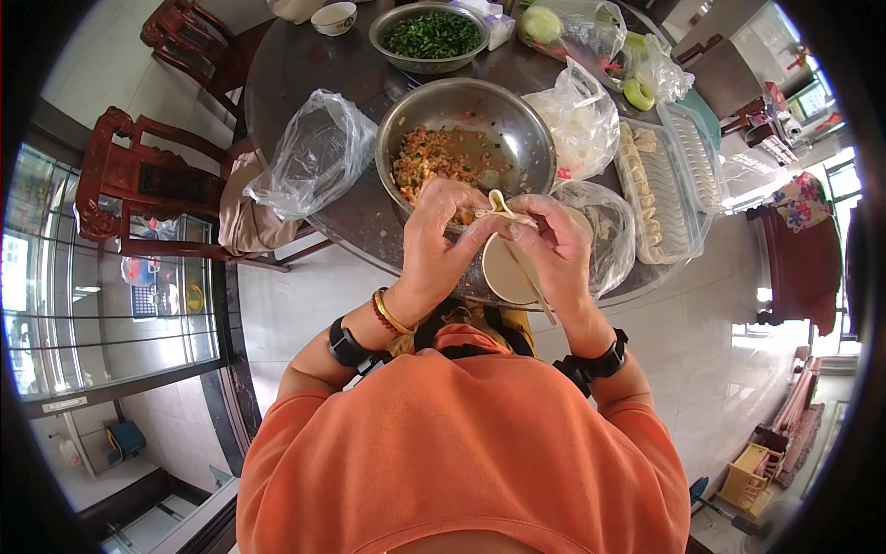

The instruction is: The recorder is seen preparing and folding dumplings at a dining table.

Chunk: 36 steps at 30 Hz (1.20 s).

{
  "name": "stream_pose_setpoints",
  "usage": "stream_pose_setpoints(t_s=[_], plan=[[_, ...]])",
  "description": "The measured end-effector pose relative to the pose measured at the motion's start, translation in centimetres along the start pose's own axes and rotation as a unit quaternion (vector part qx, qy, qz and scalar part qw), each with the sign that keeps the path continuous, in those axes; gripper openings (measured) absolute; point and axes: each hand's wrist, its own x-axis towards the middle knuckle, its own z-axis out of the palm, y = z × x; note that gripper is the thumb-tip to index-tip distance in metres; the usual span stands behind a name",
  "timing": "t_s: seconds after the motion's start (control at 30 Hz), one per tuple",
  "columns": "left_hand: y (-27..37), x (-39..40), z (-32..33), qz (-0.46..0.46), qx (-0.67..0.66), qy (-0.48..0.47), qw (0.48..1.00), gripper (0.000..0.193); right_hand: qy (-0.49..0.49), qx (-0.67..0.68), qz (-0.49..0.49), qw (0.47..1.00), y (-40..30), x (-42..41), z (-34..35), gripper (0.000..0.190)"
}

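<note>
My left hand (439,218) and my right hand (557,232) pinch a folded dumpling wrapper (499,202) between them, its edge standing up in the middle. Whether filling lies inside is hidden by my fingers. Just beyond is a large stainless steel bowl (509,104) with chopped orange and green filling (426,152) and a spoon (490,180) in it. Below the wrapper sits a pale round bowl or dish (500,270), partly covered by my right hand. A wooden stick, perhaps chopsticks (531,282), slants across it. To the right, a clear plastic tray (675,187) holds a column of dumplings (645,197).
Clear plastic bags lie on the round table (291,62): one at left (318,156), one at right (606,232), and a fuller one (581,128) behind. A bowl of chopped greens (432,38) and bagged vegetables (571,28) stand farther back. Carved wooden chairs (156,183) are left.
</note>
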Motion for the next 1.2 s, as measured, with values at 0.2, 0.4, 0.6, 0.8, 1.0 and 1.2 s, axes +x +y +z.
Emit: stream_pose_setpoints(t_s=[0.2,0.4,0.6,0.8,1.0,1.2], plan=[[-0.4,-0.3,0.0,0.034,0.015,0.015,0.999,0.018,0.002,-0.047,-0.008,0.999,0.1,0.1,-0.1,0.024],[0.8,-0.4,0.3,-0.07,-0.044,0.038,0.996,0.022,-0.004,-0.04,-0.011,0.999,0.0,0.1,-0.1,0.023],[0.2,-0.1,0.1,0.013,0.018,0.015,1.0,0.02,-0.012,-0.017,-0.021,1.0,0.1,0.1,-0.1,0.022],[-0.3,-0.5,0.3,0.014,-0.008,0.017,1.0,0.018,-0.016,-0.018,-0.018,1.0,-0.5,0.4,-0.1,0.019],[0.4,-0.3,0.1,-0.01,-0.021,0.007,1.0,0.022,-0.016,-0.022,-0.014,1.0,-0.4,0.3,-0.1,0.018],[0.1,0.0,0.3,0.035,0.026,0.013,0.999,0.018,-0.021,0.012,-0.004,1.0,-0.4,0.3,0.1,0.019]])
